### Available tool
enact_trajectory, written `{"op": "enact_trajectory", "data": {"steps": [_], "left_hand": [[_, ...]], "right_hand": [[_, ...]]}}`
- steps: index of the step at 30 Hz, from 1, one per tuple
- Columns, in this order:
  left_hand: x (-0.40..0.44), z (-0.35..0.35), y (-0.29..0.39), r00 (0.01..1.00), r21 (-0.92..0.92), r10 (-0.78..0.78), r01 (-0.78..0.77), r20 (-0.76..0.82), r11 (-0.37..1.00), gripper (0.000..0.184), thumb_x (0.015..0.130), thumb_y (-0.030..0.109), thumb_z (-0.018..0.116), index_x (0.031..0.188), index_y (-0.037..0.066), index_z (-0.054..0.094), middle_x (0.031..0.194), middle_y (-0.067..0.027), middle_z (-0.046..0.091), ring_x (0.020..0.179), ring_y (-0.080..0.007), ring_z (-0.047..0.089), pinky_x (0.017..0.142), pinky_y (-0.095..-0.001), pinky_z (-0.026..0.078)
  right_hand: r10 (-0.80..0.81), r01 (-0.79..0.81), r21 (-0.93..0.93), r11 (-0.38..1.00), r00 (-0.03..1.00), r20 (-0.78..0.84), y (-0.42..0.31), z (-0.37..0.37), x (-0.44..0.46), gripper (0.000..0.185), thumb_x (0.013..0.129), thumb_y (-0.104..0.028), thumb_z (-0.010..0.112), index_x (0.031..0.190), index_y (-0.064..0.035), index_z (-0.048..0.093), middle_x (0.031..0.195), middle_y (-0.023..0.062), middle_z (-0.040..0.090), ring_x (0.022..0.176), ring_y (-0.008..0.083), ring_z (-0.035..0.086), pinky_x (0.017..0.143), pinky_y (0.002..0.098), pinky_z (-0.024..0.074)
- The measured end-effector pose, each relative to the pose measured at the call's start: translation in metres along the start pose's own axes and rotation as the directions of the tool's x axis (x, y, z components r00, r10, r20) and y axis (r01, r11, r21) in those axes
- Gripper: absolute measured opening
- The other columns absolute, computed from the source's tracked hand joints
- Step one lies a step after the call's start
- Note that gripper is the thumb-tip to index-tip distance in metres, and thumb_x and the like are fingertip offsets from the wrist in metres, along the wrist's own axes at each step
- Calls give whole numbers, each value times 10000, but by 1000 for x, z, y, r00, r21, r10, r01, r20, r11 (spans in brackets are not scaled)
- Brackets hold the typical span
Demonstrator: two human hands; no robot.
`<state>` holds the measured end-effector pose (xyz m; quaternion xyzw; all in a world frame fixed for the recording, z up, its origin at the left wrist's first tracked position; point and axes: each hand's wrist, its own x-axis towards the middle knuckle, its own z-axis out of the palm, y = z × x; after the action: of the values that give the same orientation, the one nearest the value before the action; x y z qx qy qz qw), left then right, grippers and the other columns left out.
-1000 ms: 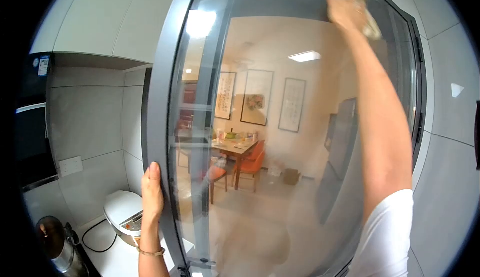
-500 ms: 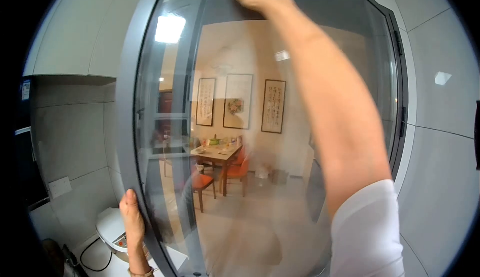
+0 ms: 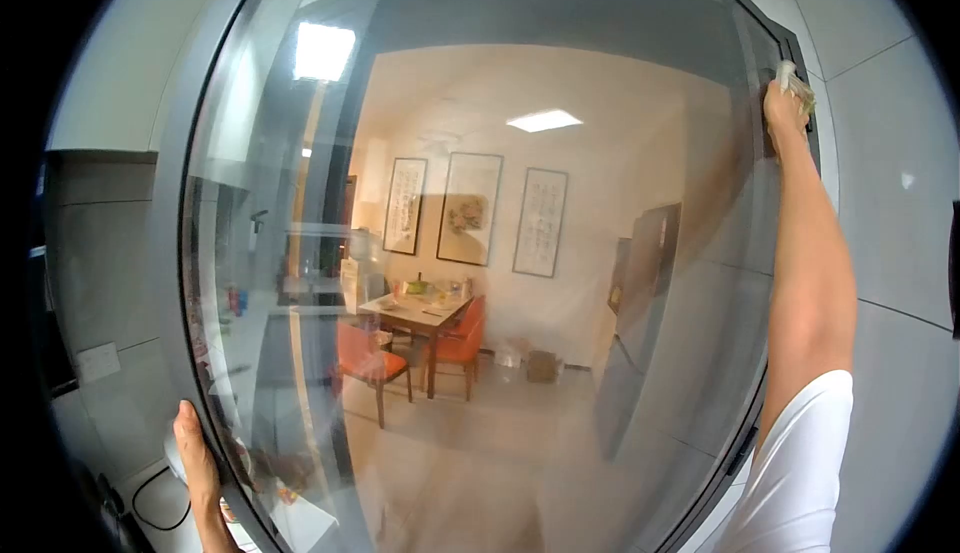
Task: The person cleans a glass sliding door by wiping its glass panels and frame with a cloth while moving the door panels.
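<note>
Through the head camera I have the right hand curled closed around a crumpled pale cloth, up at the right edge of a large clear glass panel. The left hand sits low against the broad grey metal frame, thumb up, other fingers hidden, so I cannot tell how far it closes. Beyond the glass I see a small green pot on a rectangular wooden table and a brown box on the floor, contents of both too small to tell

Grey door frame, orange-red chairs
</note>
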<state>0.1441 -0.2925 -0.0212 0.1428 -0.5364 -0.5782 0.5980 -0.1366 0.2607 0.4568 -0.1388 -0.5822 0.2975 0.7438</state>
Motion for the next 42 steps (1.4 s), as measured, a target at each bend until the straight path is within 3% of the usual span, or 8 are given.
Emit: {"op": "enact_trajectory", "data": {"steps": [6, 10, 12, 17, 19, 23, 30, 42], "left_hand": [[-6, -3, -1, 993, -25, 101, -100, 64, 995, 491, 887, 542, 346, 782, 77, 465, 578, -6, 450, 421, -102, 459, 388, -233, 408], [-3, -16, -1, 974, 9, 110, -114, 196, 993, 533, 881, 547, 360, 801, 36, 488, 606, -15, 477, 461, -111, 480, 406, -233, 388], [-4, -17, 2, 970, 28, 97, -105, 221, 994, 547, 880, 541, 380, 826, 7, 485, 666, -13, 482, 567, -96, 468, 493, -229, 390], [-8, -19, 12, 946, -32, 145, -142, 290, 989, 474, 920, 426, 384, 890, -34, 493, 706, 3, 444, 663, -96, 369, 596, -254, 348], [-7, -19, 13, 943, -16, 160, -163, 293, 987, 452, 922, 412, 390, 862, -27, 478, 691, 2, 419, 656, -96, 352, 586, -249, 336], [-16, -14, 44, 912, 39, 300, -323, 278, 946, 420, 926, 390, 392, 777, -2, 418, 651, 2, 349, 635, -98, 306, 559, -246, 308], [-7, -18, 33, 892, 50, 316, -350, 324, 935, 450, 927, 422, 380, 740, 14, 401, 664, 6, 346, 641, -101, 313, 574, -259, 320], [2, -15, 19, 934, -37, 278, -277, 224, 960, 457, 915, 469, 377, 688, 75, 422, 623, 34, 392, 549, -69, 363, 493, -231, 318]], "right_hand": [[-233, 226, 203, 953, 972, 12, -118, -21, -6, 395, 825, -281, 366, 1172, -183, 528, 1067, 147, 576, 1015, 284, 535, 873, 404, 383], [-499, 478, 187, 858, 863, 84, -221, -54, -39, 455, 891, -318, 325, 1325, -188, 361, 1324, 103, 405, 1226, 312, 350, 1022, 429, 235], [-440, 464, 491, 737, 881, -173, -256, -122, -120, 362, 835, -265, 378, 1071, -74, 575, 1083, 196, 564, 995, 333, 548, 842, 414, 426], [-603, 523, 461, 717, 797, 34, -330, -151, -154, 379, 861, -284, 363, 1175, -126, 505, 1136, 154, 546, 1077, 290, 511, 899, 387, 407], [-721, 665, 504, 552, 684, -114, -364, -131, -164, 377, 869, -272, 345, 1191, -139, 487, 1154, 146, 533, 1094, 281, 501, 912, 394, 395], [-833, 730, 440, 523, 546, 85, -361, -224, -265, 392, 881, -261, 323, 1219, -120, 463, 1244, 148, 467, 1156, 314, 440, 963, 465, 321], [-730, 733, 632, 252, 573, -374, -318, -218, -352, 449, 856, -312, 453, 1265, -129, 431, 1328, 132, 382, 1271, 351, 253, 1051, 473, 152], [-637, 585, 409, 701, 771, -10, -51, -146, -263, 461, 905, -339, 330, 1340, -185, 337, 1389, 96, 310, 1292, 371, 205, 1052, 470, 155]]}}
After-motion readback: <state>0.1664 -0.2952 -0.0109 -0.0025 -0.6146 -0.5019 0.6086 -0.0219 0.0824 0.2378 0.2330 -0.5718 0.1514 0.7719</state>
